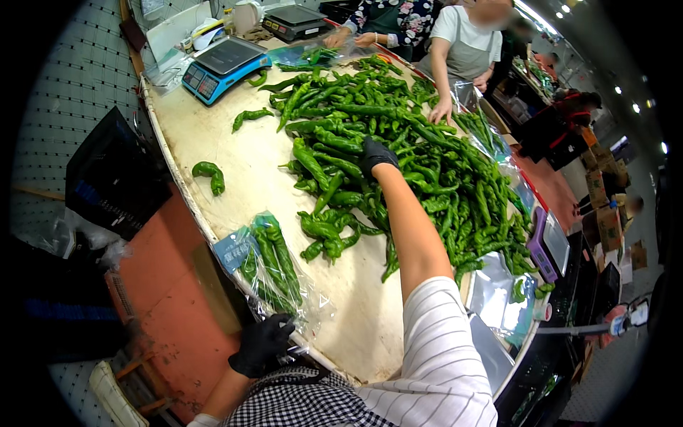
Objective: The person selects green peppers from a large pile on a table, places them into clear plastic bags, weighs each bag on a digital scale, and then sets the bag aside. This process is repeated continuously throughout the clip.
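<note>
My left hand (261, 341), in a black glove, pinches the mouth of a clear plastic bag (315, 307) at the table's near left edge. Several long green peppers (277, 256) lie inside this bag, which has a blue printed panel with writing. My right hand (379, 155), also black-gloved, reaches into a large heap of green peppers (443, 160) in the middle of the table. Its fingertips are down among the peppers and partly hidden, so whether they grip one is unclear. A few loose peppers lie left of the heap, one of them curled (211, 176).
A blue scale (221, 69) stands at the table's far left, a black scale (294, 22) behind it. A purple scale (547, 245) and flat plastic bags (501, 288) lie at the right. Opposite, a co-worker's hand (442, 110) touches the heap; another person's hands (352, 38) hold a bag.
</note>
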The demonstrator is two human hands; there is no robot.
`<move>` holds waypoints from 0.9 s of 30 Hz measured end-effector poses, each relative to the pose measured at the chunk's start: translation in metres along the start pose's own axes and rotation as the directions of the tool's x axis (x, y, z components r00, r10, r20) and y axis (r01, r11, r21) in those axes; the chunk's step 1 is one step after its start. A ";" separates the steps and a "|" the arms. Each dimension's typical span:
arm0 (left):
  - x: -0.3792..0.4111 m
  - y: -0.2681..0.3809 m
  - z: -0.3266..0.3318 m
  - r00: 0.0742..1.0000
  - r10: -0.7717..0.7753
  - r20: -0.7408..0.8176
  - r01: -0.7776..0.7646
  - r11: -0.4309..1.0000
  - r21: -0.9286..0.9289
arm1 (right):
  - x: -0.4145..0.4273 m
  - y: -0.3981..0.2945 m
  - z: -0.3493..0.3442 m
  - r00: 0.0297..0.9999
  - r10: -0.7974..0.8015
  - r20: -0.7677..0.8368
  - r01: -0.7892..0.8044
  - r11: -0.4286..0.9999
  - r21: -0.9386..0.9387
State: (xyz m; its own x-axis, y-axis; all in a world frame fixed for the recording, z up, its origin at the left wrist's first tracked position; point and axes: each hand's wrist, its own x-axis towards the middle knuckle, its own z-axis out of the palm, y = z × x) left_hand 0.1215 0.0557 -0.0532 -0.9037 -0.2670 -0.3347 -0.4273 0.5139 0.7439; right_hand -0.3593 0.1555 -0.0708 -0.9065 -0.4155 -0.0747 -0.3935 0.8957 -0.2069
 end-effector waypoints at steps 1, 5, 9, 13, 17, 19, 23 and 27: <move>-0.002 0.000 0.000 1.000 0.009 -0.016 -0.009 1.000 0.006 | 0.010 -0.002 0.006 0.987 0.078 0.142 -0.085 0.995 0.044; -0.006 -0.014 0.004 0.995 0.061 -0.073 -0.063 0.998 -0.022 | 0.013 -0.003 0.007 0.970 -0.009 0.243 0.022 0.998 -0.051; -0.002 -0.002 -0.006 0.997 0.025 -0.066 -0.026 0.999 -0.018 | -0.051 0.003 -0.031 0.967 -0.056 0.250 0.054 0.998 0.014; -0.001 -0.027 0.003 0.991 0.073 -0.112 -0.097 0.969 -0.226 | -0.197 0.024 -0.015 0.981 0.189 0.049 -0.170 0.700 0.694; 0.010 -0.047 0.005 0.995 0.078 -0.069 -0.091 0.976 -0.200 | -0.320 0.040 0.097 0.910 0.315 0.268 -0.249 -0.099 0.963; 0.011 -0.034 -0.001 0.968 0.215 -0.129 -0.243 0.930 -0.276 | -0.371 0.027 0.142 0.827 0.456 0.329 -0.376 0.013 0.927; 0.018 -0.035 -0.016 0.962 0.253 -0.107 -0.271 0.938 -0.218 | -0.425 0.005 0.123 0.729 0.321 0.605 -0.597 -0.133 0.791; 0.022 -0.040 -0.036 0.941 0.287 -0.178 -0.329 0.901 -0.283 | -0.439 0.052 0.086 0.965 0.257 -0.050 -0.206 0.863 0.461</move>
State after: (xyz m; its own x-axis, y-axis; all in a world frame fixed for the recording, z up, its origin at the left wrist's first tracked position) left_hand 0.1192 0.0003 -0.0694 -0.9685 -0.2490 0.0019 -0.0805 0.3202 0.9439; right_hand 0.0312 0.3704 -0.1325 -0.9837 -0.1625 -0.0766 -0.0822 0.7861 -0.6126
